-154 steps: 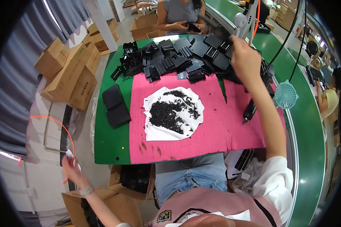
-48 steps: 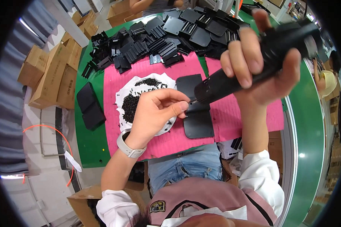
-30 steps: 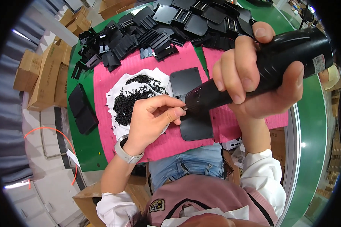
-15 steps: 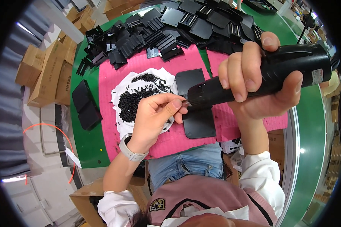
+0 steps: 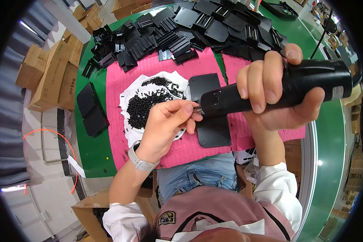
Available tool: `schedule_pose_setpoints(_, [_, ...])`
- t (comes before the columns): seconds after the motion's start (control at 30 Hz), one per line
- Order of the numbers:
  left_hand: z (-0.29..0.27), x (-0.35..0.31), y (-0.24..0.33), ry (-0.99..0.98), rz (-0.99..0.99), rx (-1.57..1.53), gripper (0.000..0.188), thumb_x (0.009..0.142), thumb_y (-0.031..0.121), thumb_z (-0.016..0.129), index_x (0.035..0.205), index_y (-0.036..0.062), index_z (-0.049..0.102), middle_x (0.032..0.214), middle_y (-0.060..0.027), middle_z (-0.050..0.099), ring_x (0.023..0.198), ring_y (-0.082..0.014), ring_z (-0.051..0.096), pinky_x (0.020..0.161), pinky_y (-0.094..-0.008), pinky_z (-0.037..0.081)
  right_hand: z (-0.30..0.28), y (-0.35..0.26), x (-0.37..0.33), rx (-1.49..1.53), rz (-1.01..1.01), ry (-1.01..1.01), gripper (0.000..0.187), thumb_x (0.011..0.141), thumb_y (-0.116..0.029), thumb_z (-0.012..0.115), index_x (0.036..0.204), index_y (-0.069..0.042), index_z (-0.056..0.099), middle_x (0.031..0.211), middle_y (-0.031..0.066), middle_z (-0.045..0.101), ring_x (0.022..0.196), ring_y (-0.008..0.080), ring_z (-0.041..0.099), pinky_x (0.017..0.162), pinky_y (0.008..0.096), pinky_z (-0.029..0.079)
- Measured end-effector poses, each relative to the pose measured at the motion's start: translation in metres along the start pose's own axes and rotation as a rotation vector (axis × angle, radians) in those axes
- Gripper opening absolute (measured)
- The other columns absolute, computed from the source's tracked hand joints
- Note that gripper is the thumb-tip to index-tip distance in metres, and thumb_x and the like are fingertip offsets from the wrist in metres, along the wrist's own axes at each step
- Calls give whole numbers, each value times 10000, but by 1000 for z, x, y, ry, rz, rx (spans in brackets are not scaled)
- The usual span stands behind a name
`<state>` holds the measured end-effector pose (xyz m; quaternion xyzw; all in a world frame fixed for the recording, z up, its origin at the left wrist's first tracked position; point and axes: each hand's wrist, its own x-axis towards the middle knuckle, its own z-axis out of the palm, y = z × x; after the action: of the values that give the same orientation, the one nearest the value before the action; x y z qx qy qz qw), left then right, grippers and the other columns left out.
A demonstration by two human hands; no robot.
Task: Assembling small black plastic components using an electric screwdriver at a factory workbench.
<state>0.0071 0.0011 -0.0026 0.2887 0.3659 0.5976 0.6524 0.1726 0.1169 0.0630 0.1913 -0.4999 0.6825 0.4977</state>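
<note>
My right hand (image 5: 272, 86) is wrapped round a black electric screwdriver (image 5: 314, 78), held slanting with its tip to the left. Thumb and forefinger of my left hand (image 5: 169, 119) are pinched together right at that tip; what lies between them is hidden. Beneath the tip, a flat black plate (image 5: 213, 135) with rounded corners lies on the pink foam sheet (image 5: 161, 155), its middle covered by the tool and fingers. Beside my left hand, many small black screws (image 5: 139, 111) are heaped on a white cloth (image 5: 127, 90).
A large pile of black plates and slotted brackets (image 5: 181, 40) spreads across the far side of the green table (image 5: 94, 161). Two black blocks (image 5: 92, 111) lie at the left. Cardboard boxes (image 5: 48, 76) stand beyond the left edge. A cord (image 5: 356, 76) leaves the screwdriver's rear.
The rear of the screwdriver and my right hand have come slightly lower and nearer. My left fingers stay pinched at the tip. The whole view has shifted a little.
</note>
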Motion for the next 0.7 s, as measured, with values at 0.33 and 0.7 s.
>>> schedule_pose_setpoints(0.33, [10, 2, -5, 226, 400, 896, 416, 874, 217, 632, 1142, -83, 528, 737, -110, 620, 597, -132, 569, 546, -273, 444, -3, -4, 10, -251, 173, 60, 485, 885, -445, 503, 1138, -36, 433, 621, 9, 460, 424, 101, 420, 468, 262, 369])
schedule_pose_setpoints(0.7, [14, 16, -1, 120, -20, 947, 324, 856, 126, 587, 1051, -116, 492, 543, -135, 573, 440, -178, 555, 462, -322, 409, 12, 8, 11, -436, 285, 116, 396, 823, -310, 588, 1038, -20, 423, 581, 47, 445, 408, 119, 408, 406, 240, 340])
